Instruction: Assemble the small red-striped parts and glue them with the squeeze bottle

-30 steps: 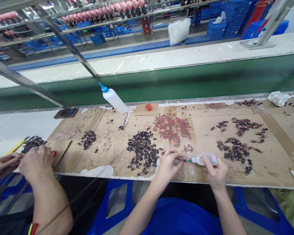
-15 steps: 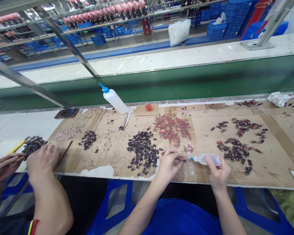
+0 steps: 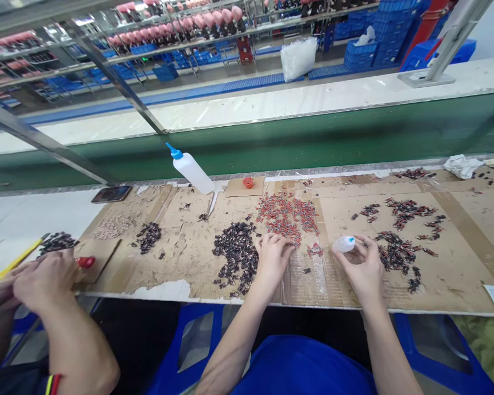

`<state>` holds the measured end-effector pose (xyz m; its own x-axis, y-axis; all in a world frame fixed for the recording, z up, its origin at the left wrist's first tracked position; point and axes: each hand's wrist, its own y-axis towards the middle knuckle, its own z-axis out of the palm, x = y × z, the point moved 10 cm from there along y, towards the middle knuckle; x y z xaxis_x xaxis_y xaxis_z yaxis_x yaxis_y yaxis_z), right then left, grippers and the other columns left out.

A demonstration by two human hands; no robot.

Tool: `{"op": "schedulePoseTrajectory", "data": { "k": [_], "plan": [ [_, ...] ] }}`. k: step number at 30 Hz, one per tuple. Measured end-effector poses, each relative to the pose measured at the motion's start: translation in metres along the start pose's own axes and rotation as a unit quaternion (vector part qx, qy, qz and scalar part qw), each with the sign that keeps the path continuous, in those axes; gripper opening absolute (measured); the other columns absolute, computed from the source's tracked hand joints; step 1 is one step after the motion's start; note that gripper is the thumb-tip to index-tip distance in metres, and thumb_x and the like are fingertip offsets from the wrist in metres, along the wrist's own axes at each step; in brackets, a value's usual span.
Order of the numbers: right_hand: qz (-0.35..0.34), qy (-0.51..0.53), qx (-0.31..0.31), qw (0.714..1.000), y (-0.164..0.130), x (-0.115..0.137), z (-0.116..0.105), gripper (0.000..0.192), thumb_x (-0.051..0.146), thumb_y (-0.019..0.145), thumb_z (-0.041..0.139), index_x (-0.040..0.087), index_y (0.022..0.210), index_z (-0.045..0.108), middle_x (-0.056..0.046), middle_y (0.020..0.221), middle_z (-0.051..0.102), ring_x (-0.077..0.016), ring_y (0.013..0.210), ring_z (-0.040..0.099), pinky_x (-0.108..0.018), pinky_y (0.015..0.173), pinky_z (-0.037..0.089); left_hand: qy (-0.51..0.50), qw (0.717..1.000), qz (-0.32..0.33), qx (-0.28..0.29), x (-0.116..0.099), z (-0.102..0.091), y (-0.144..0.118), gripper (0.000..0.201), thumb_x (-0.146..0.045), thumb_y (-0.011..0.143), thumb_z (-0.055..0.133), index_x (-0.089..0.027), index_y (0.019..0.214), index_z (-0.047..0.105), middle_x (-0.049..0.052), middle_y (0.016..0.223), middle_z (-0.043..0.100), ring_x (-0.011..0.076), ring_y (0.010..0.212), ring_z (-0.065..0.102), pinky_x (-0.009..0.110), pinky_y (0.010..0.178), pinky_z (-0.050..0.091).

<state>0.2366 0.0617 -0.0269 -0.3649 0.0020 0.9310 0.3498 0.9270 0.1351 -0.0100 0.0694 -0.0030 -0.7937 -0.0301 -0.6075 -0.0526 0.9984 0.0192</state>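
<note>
My right hand holds a small clear squeeze bottle with a blue tip, lifted a little over the cardboard mat. My left hand rests palm down on the mat, fingers reaching toward the pile of red parts, with the pile of dark parts just to its left. I cannot tell whether its fingers hold a part. One small dark part lies alone on the taped strip between my hands.
A co-worker's hands work at the left beside a red object and a yellow pencil. A large white squeeze bottle leans at the back. Mixed red-and-dark parts spread at the right. A phone and green conveyor belt lie beyond.
My hands parted. The left hand moved up toward the red pile and left a small part on the tape. The right hand lifted and turned the small bottle, drawing it away.
</note>
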Motion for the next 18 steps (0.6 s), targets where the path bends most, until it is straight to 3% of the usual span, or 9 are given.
{"op": "schedulePoseTrajectory", "data": {
  "k": [2,5,8,10,13,18],
  "plan": [
    [-0.003,-0.022,-0.009,1.000,-0.002,0.002,-0.003,0.068,0.050,0.059,0.080,0.023,0.113,0.050,-0.010,0.098,0.071,-0.0247,0.081,0.067,-0.047,0.080,0.052,0.005,1.000,0.004,-0.004,-0.001,0.002,0.001,0.010,-0.018,0.085,0.064,-0.023,0.083,0.072,0.004,0.096,0.073,0.0246,0.104,0.054,0.046,0.096,0.031],
    [-0.086,-0.056,-0.074,0.992,-0.020,0.029,-0.018,0.074,0.047,0.060,0.081,0.019,0.121,0.049,-0.015,0.115,0.064,-0.0239,0.088,0.064,-0.041,0.075,0.053,-0.012,1.000,0.006,-0.026,-0.001,-0.003,-0.003,0.017,-0.015,0.087,0.058,-0.024,0.081,0.071,0.002,0.094,0.073,0.0235,0.102,0.054,0.045,0.096,0.032],
    [-0.140,-0.084,-0.128,0.978,-0.052,0.056,-0.025,0.055,0.040,0.063,0.081,0.019,0.109,0.059,-0.014,0.103,0.067,-0.0219,0.080,0.062,-0.038,0.071,0.051,-0.057,0.997,0.012,-0.058,-0.004,-0.011,-0.013,0.016,-0.014,0.087,0.058,-0.024,0.082,0.070,0.002,0.094,0.073,0.0226,0.102,0.055,0.044,0.096,0.035],
    [-0.110,-0.025,-0.060,0.992,-0.062,0.058,-0.006,0.039,0.040,0.069,0.077,0.020,0.100,0.063,-0.010,0.091,0.069,-0.0205,0.075,0.063,-0.035,0.068,0.053,-0.117,0.990,0.028,-0.071,-0.013,-0.012,-0.021,0.013,-0.017,0.086,0.059,-0.023,0.082,0.070,0.003,0.092,0.073,0.0217,0.099,0.058,0.041,0.095,0.039],
    [0.010,0.120,0.030,0.992,-0.068,0.040,0.027,0.035,0.046,0.075,0.071,0.020,0.096,0.065,-0.008,0.087,0.072,-0.0208,0.077,0.067,-0.033,0.065,0.055,-0.228,0.970,0.057,-0.062,-0.030,-0.006,-0.035,0.012,-0.022,0.087,0.059,-0.021,0.083,0.071,0.005,0.088,0.072,0.0198,0.092,0.061,0.035,0.088,0.046],
    [0.092,0.223,0.033,0.970,-0.060,0.022,0.041,0.035,0.052,0.072,0.071,0.019,0.081,0.063,-0.007,0.079,0.072,-0.0183,0.068,0.067,-0.029,0.057,0.055,-0.252,0.963,0.082,-0.044,-0.046,0.004,-0.047,0.016,-0.022,0.090,0.056,-0.022,0.091,0.072,0.006,0.094,0.072,0.0199,0.096,0.062,0.035,0.089,0.048]
  ]
}}
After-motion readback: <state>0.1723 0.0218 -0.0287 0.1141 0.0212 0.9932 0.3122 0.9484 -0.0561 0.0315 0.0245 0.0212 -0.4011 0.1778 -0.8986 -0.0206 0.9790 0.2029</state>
